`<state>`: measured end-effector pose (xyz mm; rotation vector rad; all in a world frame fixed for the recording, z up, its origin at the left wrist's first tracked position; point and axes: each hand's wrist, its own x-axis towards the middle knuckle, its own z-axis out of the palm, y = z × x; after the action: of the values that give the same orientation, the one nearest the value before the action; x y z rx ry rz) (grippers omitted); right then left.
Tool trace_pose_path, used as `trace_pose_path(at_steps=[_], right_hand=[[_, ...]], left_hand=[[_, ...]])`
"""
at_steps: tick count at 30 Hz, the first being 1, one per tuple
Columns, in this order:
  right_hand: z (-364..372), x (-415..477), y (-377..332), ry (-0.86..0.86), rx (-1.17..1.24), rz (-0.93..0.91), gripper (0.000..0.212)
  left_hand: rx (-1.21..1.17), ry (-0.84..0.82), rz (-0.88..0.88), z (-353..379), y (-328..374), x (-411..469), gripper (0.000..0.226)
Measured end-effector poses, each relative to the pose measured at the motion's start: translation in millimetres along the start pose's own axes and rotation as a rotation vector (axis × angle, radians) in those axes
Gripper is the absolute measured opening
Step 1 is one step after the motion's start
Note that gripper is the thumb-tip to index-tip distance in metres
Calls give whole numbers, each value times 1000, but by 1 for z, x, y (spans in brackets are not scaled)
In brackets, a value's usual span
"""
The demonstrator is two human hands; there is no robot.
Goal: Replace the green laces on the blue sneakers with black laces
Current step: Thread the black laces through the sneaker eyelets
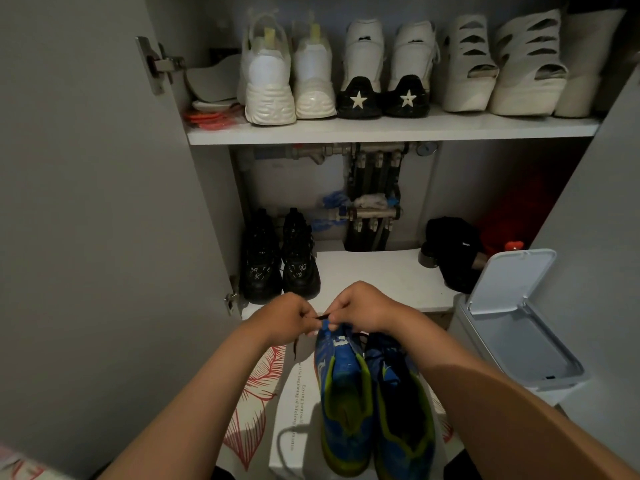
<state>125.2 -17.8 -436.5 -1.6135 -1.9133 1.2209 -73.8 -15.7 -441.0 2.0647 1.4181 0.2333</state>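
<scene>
Both hands at frame center, fingers curled. Left hand (287,315) and right hand (360,306) each pinch the black lace (322,317), over the far end of the frame-left shoe. Lace tail hangs under my left hand. Blue sneakers (374,393) sit side by side, lower center, on a white box (294,410).

An open cupboard fills the dim frame, its grey door (86,168) swung wide at the left on a metal hinge (157,64). Across the upper middle, a white shelf (381,131) carries a row of white shoes (270,71). Beneath it, metal pipes (374,188) run down the back wall. Black boots (277,261) stand at the left of the lower shelf (374,275). At the right edge stands a white bin (519,334), its lid raised.
</scene>
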Motion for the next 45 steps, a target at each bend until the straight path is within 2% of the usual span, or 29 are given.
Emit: trace_pose_path(at_steps=[6,9,12,14,16,18,20,22,24,29,33,36,38,41,43,45], right_hand=[[-7,7,17,118,-230,158,10],[-6,9,22,60,-461,231,21],[-3,4,18,-20,-613,284,19],[0,5,15,-49,-642,202,42],[4,6,11,-60,-443,78,59],[8,7,7,-118,-150,26,54],[9,7,6,-128,-23,22,35],[6,9,7,-40,-53,28,15],[3,11,9,33,-109,18,16],[2,12,10,56,-114,0,18],[-1,13,11,106,-36,-2,8],[-3,16,14,143,-225,85,2],[-3,17,16,124,-286,129,3],[0,18,17,83,-247,137,8],[2,20,19,124,-294,145,9],[3,22,21,172,-354,158,11]], left_hand=[[3,44,-126,-12,-19,-2,18],[82,60,-161,-9,-17,-1,23],[101,66,-153,-3,-15,2,28],[39,35,-124,2,-12,4,26],[-1,-8,-96,7,-8,5,26],[-16,-17,-82,11,-3,7,24],[-45,55,-74,12,2,9,12],[-89,180,-93,12,6,11,10],[-114,245,-113,13,8,15,16],[-279,222,-56,20,9,19,14],[-403,236,-77,25,8,27,11],[-490,184,-87,29,5,32,8],[-471,167,-83,31,4,34,11],[-457,164,-90,36,5,38,13],[-441,190,-125,40,5,41,14],[-318,222,-160,44,4,42,11]])
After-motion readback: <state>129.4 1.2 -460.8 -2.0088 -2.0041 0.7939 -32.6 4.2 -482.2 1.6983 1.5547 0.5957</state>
